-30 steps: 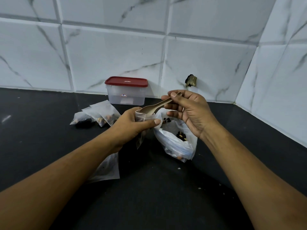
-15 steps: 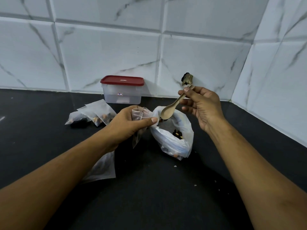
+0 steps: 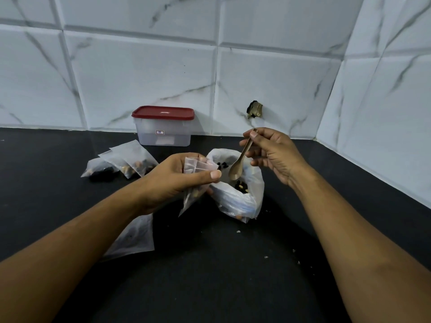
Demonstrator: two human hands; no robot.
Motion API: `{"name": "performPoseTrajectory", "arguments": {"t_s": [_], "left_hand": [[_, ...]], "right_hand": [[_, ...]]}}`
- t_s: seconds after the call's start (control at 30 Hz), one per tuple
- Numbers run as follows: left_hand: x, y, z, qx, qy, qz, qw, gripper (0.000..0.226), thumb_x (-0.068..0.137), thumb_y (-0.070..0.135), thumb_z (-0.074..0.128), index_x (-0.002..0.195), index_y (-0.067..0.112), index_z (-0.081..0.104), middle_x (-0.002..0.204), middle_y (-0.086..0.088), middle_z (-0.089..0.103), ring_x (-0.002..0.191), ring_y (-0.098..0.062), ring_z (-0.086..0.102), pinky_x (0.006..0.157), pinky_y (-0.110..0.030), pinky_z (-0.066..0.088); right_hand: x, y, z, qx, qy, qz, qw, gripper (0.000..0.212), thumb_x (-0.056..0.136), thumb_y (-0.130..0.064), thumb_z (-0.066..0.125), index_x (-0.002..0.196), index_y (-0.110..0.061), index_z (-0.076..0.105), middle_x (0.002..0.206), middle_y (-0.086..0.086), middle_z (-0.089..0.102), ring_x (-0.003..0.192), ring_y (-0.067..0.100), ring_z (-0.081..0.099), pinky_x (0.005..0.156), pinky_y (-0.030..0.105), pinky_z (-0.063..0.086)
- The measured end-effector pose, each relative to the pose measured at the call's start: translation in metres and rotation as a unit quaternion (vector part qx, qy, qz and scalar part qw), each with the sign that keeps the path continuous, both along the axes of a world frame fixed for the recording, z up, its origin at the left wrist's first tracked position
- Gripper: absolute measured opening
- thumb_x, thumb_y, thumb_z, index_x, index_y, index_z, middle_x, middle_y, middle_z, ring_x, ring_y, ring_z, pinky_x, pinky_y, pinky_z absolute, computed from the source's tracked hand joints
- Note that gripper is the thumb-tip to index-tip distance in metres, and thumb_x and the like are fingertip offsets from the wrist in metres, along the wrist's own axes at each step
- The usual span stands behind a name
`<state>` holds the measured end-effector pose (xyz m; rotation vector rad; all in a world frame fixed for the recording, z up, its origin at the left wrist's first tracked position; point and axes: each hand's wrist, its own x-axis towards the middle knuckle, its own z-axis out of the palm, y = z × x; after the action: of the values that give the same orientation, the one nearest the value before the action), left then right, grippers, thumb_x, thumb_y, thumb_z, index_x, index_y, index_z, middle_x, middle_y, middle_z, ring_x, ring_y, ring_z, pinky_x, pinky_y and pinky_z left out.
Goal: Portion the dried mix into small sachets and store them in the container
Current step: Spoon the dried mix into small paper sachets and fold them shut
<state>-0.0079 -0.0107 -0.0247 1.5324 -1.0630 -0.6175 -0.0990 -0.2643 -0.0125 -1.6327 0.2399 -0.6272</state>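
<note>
My left hand (image 3: 177, 180) pinches a small clear sachet (image 3: 194, 183) by its open mouth; a little dried mix shows at its bottom. My right hand (image 3: 272, 155) holds a small wooden spoon (image 3: 239, 164) by the handle, bowl pointing down into the open white plastic bag of dried mix (image 3: 238, 194) that stands on the black counter. Filled sachets (image 3: 126, 164) lie in a pile to the left. A clear container with a red lid (image 3: 163, 125), lid on, stands against the wall behind them.
More flat sachets (image 3: 135, 238) lie on the counter under my left forearm. Crumbs (image 3: 265, 257) are scattered on the black counter (image 3: 210, 287) near my right arm. Marble-tiled walls close the back and right sides, with a dark hole (image 3: 254, 109) in the back wall.
The spoon left the sachet mouth, swung right and tipped its bowl down into the bag of mix. My left hand kept the sachet in place.
</note>
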Motion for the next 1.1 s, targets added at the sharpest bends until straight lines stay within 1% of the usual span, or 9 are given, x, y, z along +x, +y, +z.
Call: {"name": "performPoseTrajectory", "arguments": {"t_s": [0.2, 0.33, 0.47, 0.53, 0.7, 0.77, 0.87, 0.93, 1.1], "left_hand": [[-0.001, 0.0, -0.001, 0.001, 0.004, -0.013, 1.0, 0.035, 0.092, 0.023, 0.073, 0.117, 0.0, 0.067, 0.095, -0.012, 0.075, 0.094, -0.024, 0.074, 0.086, -0.033, 0.057], [-0.004, 0.0, 0.0, 0.005, -0.007, -0.02, 1.0, 0.033, 0.094, 0.02, 0.069, 0.117, -0.002, 0.066, 0.085, -0.001, 0.075, 0.093, -0.023, 0.073, 0.093, -0.037, 0.056], [-0.005, 0.0, 0.001, 0.009, -0.007, -0.018, 1.0, 0.034, 0.092, 0.023, 0.07, 0.117, 0.0, 0.066, 0.089, -0.002, 0.076, 0.094, -0.022, 0.073, 0.097, -0.039, 0.057], [-0.004, 0.0, 0.001, 0.009, -0.005, -0.017, 1.0, 0.032, 0.092, 0.023, 0.07, 0.116, 0.002, 0.067, 0.092, -0.004, 0.077, 0.095, -0.022, 0.074, 0.094, -0.037, 0.057], [-0.004, -0.001, 0.002, 0.011, -0.004, -0.023, 1.0, 0.029, 0.095, 0.018, 0.067, 0.117, 0.0, 0.065, 0.081, 0.002, 0.074, 0.08, -0.01, 0.071, 0.084, -0.031, 0.054], [-0.005, 0.0, 0.002, 0.007, -0.005, -0.022, 1.0, 0.03, 0.094, 0.019, 0.068, 0.116, 0.001, 0.065, 0.084, 0.001, 0.075, 0.083, -0.013, 0.073, 0.086, -0.03, 0.056], [-0.004, 0.0, 0.001, 0.0, -0.002, -0.014, 1.0, 0.031, 0.091, 0.022, 0.071, 0.115, 0.003, 0.067, 0.102, -0.01, 0.078, 0.097, -0.024, 0.075, 0.087, -0.029, 0.058], [-0.004, 0.0, 0.0, 0.001, 0.001, -0.011, 1.0, 0.032, 0.09, 0.023, 0.072, 0.115, 0.004, 0.067, 0.107, -0.013, 0.077, 0.101, -0.026, 0.074, 0.087, -0.028, 0.059], [-0.005, -0.001, 0.0, 0.001, -0.008, -0.014, 1.0, 0.03, 0.093, 0.021, 0.07, 0.116, 0.002, 0.067, 0.091, -0.003, 0.077, 0.091, -0.017, 0.074, 0.085, -0.026, 0.056]], "right_hand": [[0.002, -0.006, -0.001, -0.002, 0.008, -0.023, 1.0, 0.017, 0.105, -0.018, 0.06, 0.105, -0.008, 0.073, 0.096, 0.013, 0.078, 0.068, 0.015, 0.06, 0.054, 0.025, 0.051], [0.004, -0.004, -0.001, -0.003, 0.011, -0.028, 1.0, 0.018, 0.105, -0.017, 0.059, 0.106, -0.004, 0.072, 0.092, 0.014, 0.078, 0.064, 0.014, 0.06, 0.052, 0.025, 0.053], [0.005, 0.001, -0.002, -0.006, 0.002, -0.029, 1.0, 0.018, 0.105, -0.018, 0.06, 0.108, -0.004, 0.071, 0.089, 0.011, 0.078, 0.062, 0.013, 0.06, 0.053, 0.027, 0.057], [0.006, 0.005, -0.003, -0.006, -0.008, -0.036, 0.999, 0.017, 0.105, -0.018, 0.061, 0.108, -0.005, 0.071, 0.086, 0.01, 0.078, 0.061, 0.013, 0.06, 0.054, 0.027, 0.059], [0.008, 0.012, -0.003, -0.035, -0.01, -0.026, 0.999, 0.017, 0.106, -0.021, 0.06, 0.106, -0.008, 0.071, 0.088, 0.01, 0.078, 0.059, 0.012, 0.059, 0.056, 0.029, 0.059], [0.008, 0.013, -0.001, -0.057, -0.01, -0.029, 0.998, 0.017, 0.107, -0.021, 0.058, 0.106, -0.011, 0.072, 0.084, 0.007, 0.076, 0.058, 0.012, 0.057, 0.056, 0.029, 0.058], [0.008, 0.013, 0.0, -0.073, -0.006, -0.035, 0.997, 0.019, 0.108, -0.02, 0.055, 0.107, -0.012, 0.072, 0.081, 0.006, 0.073, 0.056, 0.012, 0.053, 0.054, 0.029, 0.054], [0.008, 0.014, 0.0, -0.075, 0.005, -0.04, 0.996, 0.02, 0.109, -0.019, 0.053, 0.107, -0.009, 0.071, 0.079, 0.005, 0.073, 0.053, 0.012, 0.052, 0.051, 0.029, 0.052], [0.008, 0.017, -0.002, -0.077, 0.044, -0.045, 0.995, 0.019, 0.108, -0.016, 0.053, 0.109, -0.003, 0.068, 0.076, 0.007, 0.075, 0.046, 0.013, 0.052, 0.045, 0.026, 0.05]]}}
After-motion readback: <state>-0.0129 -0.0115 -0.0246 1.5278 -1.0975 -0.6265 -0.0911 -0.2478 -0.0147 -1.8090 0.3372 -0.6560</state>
